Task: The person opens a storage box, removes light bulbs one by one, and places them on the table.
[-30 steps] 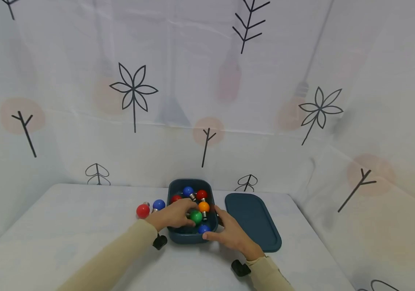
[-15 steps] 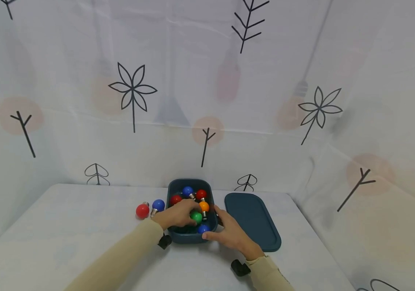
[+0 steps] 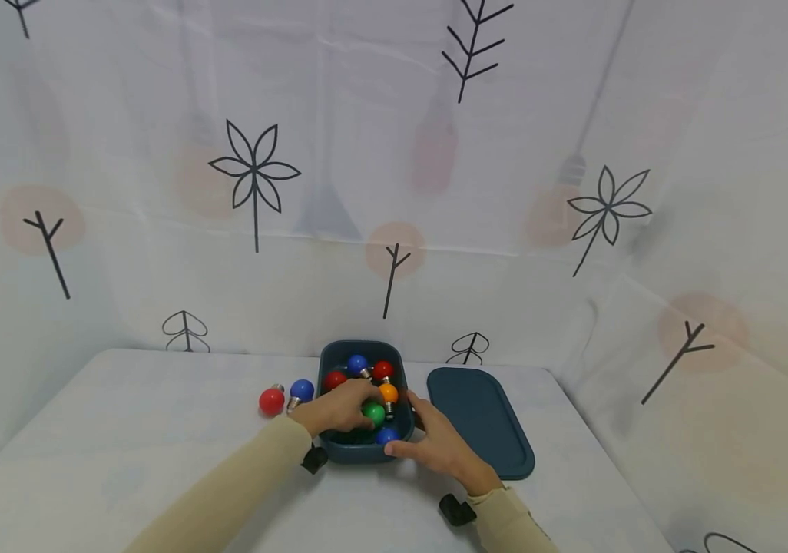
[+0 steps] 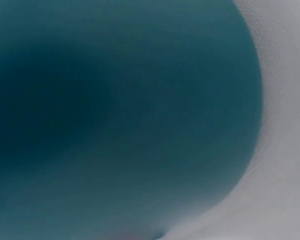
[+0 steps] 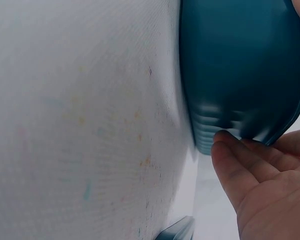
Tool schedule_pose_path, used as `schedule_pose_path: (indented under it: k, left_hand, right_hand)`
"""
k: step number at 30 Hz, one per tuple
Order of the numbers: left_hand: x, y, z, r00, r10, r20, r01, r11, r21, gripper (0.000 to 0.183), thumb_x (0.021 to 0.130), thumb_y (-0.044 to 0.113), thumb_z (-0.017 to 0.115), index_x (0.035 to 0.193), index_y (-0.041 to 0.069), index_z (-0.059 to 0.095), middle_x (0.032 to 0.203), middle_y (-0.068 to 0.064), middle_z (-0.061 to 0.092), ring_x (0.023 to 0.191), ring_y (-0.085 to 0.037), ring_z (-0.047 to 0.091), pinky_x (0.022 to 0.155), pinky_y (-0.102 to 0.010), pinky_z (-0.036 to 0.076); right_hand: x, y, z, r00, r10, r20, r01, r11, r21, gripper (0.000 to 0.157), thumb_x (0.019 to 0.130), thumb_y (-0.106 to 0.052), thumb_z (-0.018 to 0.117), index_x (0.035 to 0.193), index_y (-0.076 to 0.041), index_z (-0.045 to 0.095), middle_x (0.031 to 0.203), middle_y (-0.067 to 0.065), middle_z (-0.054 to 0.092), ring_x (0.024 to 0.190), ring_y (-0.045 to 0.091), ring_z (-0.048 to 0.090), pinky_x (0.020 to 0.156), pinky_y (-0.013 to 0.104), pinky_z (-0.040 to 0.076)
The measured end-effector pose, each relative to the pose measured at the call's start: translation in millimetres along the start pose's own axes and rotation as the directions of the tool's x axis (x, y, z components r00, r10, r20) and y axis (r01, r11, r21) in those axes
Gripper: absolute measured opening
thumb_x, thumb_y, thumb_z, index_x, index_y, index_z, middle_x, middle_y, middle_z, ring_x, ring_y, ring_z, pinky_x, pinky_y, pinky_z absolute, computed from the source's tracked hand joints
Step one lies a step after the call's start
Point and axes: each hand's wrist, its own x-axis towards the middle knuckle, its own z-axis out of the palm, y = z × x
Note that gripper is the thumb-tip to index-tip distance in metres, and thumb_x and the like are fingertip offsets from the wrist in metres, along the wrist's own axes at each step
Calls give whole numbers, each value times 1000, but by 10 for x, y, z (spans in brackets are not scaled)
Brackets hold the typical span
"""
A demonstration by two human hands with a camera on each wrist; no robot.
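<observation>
In the head view a dark teal plastic container (image 3: pixel 366 455) holds several round light bulbs with metal bases. My left hand (image 3: pixel 342 407) reaches in over its left wall and pinches a green light bulb (image 3: pixel 374 415) between thumb and fingers; the bulb's base is hidden under the hand. My right hand (image 3: pixel 438 442) grips the container's near right corner, thumb on the rim. In the right wrist view its fingers (image 5: pixel 235 165) lie along the container's outer wall (image 5: pixel 240 65). Beside the green bulb are an orange bulb (image 3: pixel 388 394) and a blue bulb (image 3: pixel 387 435). The left wrist view is filled by the container's wall (image 4: pixel 190 110).
Left of the container lie a red bulb (image 3: pixel 271 402) and a blue bulb (image 3: pixel 302 390) on the white table (image 3: pixel 124 430). A flat teal lid (image 3: pixel 480 422) lies to its right. Behind the table hangs a patterned white cloth (image 3: pixel 339 292).
My left hand has shifted a little to the right over the green light bulb, covering its metal base. The right hand stays at the container's corner.
</observation>
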Motion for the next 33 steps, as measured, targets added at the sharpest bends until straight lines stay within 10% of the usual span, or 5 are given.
schedule_pose_path:
  k: [23, 33]
  left_hand:
    - [-355, 5, -455, 982, 110, -154, -107, 994, 25, 39, 85, 19, 73, 122, 12, 63, 120, -4, 57, 102, -21, 52, 91, -36, 48]
    - [-631, -89, -656, 978, 27, -208, -26, 1000, 6, 40, 85, 16, 73, 123, 9, 62, 115, -2, 57, 100, -20, 52, 89, -38, 47]
  right_hand:
    - [5, -43, 20, 999, 50, -18, -51, 998, -26, 99, 78, -52, 72, 153, -13, 20, 152, 14, 28, 128, 32, 46, 102, 50, 40]
    - [0, -52, 25, 998, 54, -16, -54, 998, -28, 101, 78, -54, 72, 152, -9, 20, 152, 17, 28, 127, 34, 46, 102, 50, 39]
